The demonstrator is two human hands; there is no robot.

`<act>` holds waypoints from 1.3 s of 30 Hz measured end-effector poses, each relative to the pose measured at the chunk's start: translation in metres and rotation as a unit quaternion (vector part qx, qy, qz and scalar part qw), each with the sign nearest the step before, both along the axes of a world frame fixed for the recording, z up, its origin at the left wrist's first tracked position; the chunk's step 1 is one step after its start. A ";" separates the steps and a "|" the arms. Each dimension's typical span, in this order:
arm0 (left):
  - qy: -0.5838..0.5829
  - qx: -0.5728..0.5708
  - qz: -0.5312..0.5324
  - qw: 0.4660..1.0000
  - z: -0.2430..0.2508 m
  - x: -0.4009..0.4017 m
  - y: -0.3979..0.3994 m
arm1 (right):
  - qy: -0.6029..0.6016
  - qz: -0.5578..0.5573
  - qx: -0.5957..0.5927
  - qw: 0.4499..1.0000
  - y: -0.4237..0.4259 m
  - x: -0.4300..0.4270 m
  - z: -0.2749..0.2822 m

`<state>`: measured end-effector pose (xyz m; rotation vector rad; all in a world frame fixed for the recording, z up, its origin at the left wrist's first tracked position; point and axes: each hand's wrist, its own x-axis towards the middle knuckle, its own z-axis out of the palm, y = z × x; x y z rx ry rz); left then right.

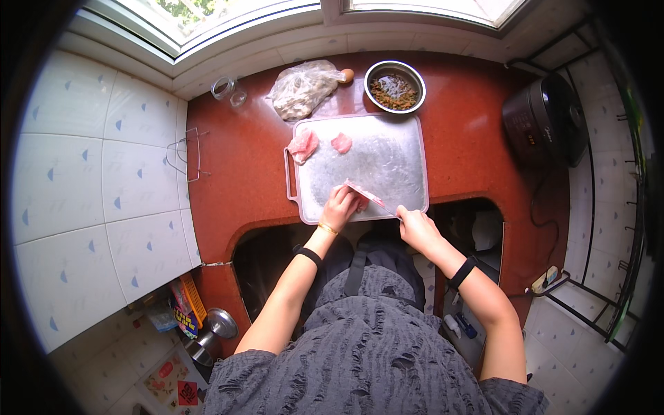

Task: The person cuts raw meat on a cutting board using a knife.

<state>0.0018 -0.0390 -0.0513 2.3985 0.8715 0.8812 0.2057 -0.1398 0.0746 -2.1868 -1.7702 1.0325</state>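
Note:
My right hand (416, 226) grips the handle of a kitchen knife (386, 208), whose blade slants up and left over the cutting board (384, 155). Bits of pink meat cling along the blade. Close to the board's front edge, my left hand (340, 206) presses on a piece of raw meat (361, 201), partly hidden by the fingers and the blade. Farther back on the board lie a larger folded piece of raw meat (303, 147) at the left corner and a small flat slice (342, 142) beside it.
Behind the board stand a metal bowl (395, 86) of soaking brown-green bits, an egg (347, 75) and a plastic bag (305, 88). A glass jar (223, 88) and wire rack (192, 154) are at left. A rice cooker (544, 122) occupies the right side of the red countertop (467, 155).

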 end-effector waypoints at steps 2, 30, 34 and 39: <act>0.003 -0.009 0.001 1.000 0.000 -0.001 -0.001 | -0.015 0.020 0.017 1.000 0.000 -0.001 0.003; -0.028 -0.048 0.002 0.998 0.014 0.006 0.004 | 0.018 0.017 -0.014 1.000 0.052 -0.030 -0.043; -0.014 -0.021 0.013 1.000 0.012 0.004 0.004 | 0.021 0.000 -0.007 1.000 0.059 -0.039 -0.050; 0.016 -0.028 0.026 0.999 0.013 0.008 0.002 | 0.022 -0.008 0.015 1.000 0.037 -0.025 -0.056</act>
